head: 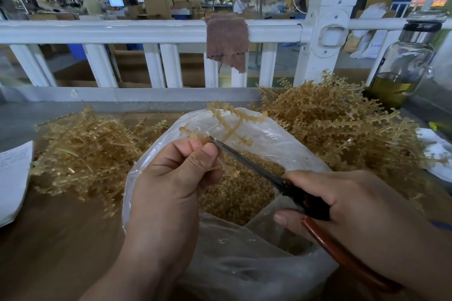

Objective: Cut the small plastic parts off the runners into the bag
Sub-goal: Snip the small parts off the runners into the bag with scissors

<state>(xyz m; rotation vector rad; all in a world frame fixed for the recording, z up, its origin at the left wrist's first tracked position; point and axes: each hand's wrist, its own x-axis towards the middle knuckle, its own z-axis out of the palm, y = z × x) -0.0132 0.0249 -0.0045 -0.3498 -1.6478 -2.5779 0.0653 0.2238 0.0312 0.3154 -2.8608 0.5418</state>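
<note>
The tan runner (pixel 234 120) is up over the open plastic bag (pixel 256 264), pinched between the thumb and curled fingers of the left hand (pixel 171 178). The right hand (pixel 354 203) grips the scissors (pixel 247 156), tips right at the runner by the thumb. There's a left heap (pixel 80 154) and a right heap (pixel 330 124) of runners beside the bag, with a glass bottle (pixel 403 63) behind.

Waxy amber plastic runner (pixel 236 127); glossy, crinkled plastic bag (pixel 244 264); scissors (pixel 247 160) with matt metal blades and a smooth red-brown handle; matt wooden surface (pixel 61 239); at 12 o'clock, napped brown cloth (pixel 226 39).
</note>
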